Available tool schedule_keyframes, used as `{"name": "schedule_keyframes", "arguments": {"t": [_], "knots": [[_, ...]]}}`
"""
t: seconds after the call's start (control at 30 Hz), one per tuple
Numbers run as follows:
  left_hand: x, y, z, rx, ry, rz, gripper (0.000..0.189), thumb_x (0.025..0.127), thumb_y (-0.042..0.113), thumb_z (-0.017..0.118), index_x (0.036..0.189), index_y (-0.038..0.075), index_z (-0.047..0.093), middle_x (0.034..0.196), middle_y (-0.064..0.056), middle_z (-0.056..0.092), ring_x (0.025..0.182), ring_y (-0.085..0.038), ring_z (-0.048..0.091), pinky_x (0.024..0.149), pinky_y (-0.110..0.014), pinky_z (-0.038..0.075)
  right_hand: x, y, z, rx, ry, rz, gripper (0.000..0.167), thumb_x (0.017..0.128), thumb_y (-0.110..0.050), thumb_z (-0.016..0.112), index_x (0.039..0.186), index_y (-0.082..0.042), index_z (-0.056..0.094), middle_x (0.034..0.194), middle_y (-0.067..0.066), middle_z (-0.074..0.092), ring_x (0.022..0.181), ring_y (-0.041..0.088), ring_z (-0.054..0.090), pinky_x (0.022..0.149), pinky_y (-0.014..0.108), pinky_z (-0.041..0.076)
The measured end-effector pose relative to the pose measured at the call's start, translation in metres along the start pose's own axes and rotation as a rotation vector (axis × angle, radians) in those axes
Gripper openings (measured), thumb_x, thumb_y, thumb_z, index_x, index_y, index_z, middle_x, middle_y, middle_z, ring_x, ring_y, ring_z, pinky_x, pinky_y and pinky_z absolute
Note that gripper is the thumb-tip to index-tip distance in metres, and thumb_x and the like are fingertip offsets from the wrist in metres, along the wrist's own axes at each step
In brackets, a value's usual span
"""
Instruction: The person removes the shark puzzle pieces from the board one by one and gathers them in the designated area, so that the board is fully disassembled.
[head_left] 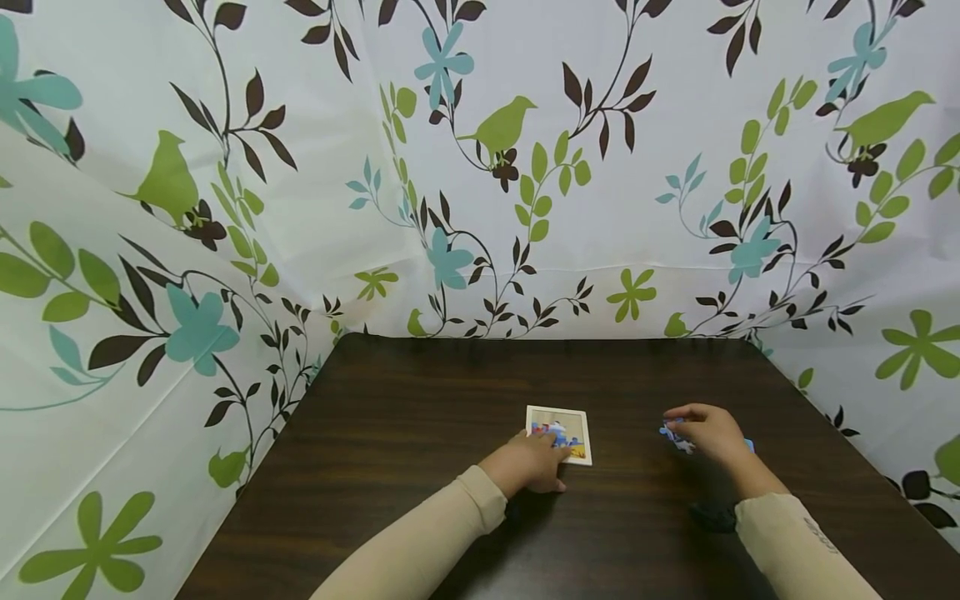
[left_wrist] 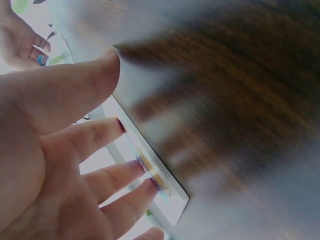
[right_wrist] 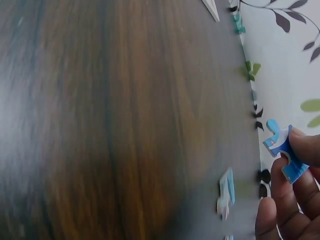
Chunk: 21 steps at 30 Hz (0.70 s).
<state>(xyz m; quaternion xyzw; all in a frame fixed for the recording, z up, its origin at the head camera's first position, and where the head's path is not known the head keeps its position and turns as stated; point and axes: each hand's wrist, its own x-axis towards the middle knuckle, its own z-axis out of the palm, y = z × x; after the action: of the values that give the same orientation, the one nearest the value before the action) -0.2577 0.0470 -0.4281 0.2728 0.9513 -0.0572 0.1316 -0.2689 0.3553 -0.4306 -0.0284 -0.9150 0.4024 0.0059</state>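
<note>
A small framed jigsaw puzzle (head_left: 578, 421) with a pale border and a colourful picture lies on the dark table. My left hand (head_left: 531, 461) rests on its near left part, and in the left wrist view the fairly straight fingertips touch the puzzle board (left_wrist: 176, 209). The thumb reaches out past the border. To the right, my right hand (head_left: 712, 432) is over some loose pieces. Between its thumb and fingers it pinches a blue jigsaw piece (right_wrist: 295, 162), seen clearly in the right wrist view. Another loose piece (right_wrist: 226, 194), light blue and whitish, lies on the table below.
The dark wood-grain table (head_left: 420, 400) spreads around both hands. At its far and side edges hangs a white cloth (head_left: 645, 208) printed with leaves, birds and flowers. A blue piece (head_left: 750, 446) peeks out beside the right wrist. A dark band (head_left: 712, 517) sits by the right cuff.
</note>
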Motion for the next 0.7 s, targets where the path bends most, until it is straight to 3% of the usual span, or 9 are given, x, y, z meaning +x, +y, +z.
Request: {"name": "schedule_keyframes", "arguments": {"t": [0.23,0.5,0.7], "knots": [[0.001,-0.001,0.0,0.0,-0.007,0.003,0.065,0.091,0.055,0.064,0.15,0.037,0.043,0.159,0.003,0.036,0.146,-0.016,0.036,0.119,-0.04,0.031,-0.008,0.015,-0.016,0.027,0.007,0.029,0.04,0.096,-0.023,0.066,0.124,0.006,0.064,0.12,0.027,0.066,0.099,0.03,0.068,0.082,0.046,0.057],[0.001,-0.001,0.001,-0.002,-0.007,0.001,0.065,0.091,0.054,0.064,0.149,0.037,0.043,0.159,0.004,0.036,0.146,-0.015,0.036,0.119,-0.04,0.031,-0.015,0.031,-0.031,-0.022,0.03,0.041,0.043,0.096,-0.025,0.065,0.125,0.007,0.063,0.12,0.028,0.065,0.093,0.025,0.066,0.074,0.038,0.056],[0.0,0.0,-0.001,0.01,-0.006,-0.003,0.064,0.09,0.054,0.065,0.149,0.038,0.044,0.159,0.004,0.037,0.147,-0.016,0.036,0.119,-0.039,0.032,-0.02,0.038,-0.042,-0.024,0.034,0.068,0.045,0.096,-0.027,0.065,0.125,0.008,0.062,0.121,0.029,0.065,0.099,0.034,0.067,0.079,0.046,0.057]]}}
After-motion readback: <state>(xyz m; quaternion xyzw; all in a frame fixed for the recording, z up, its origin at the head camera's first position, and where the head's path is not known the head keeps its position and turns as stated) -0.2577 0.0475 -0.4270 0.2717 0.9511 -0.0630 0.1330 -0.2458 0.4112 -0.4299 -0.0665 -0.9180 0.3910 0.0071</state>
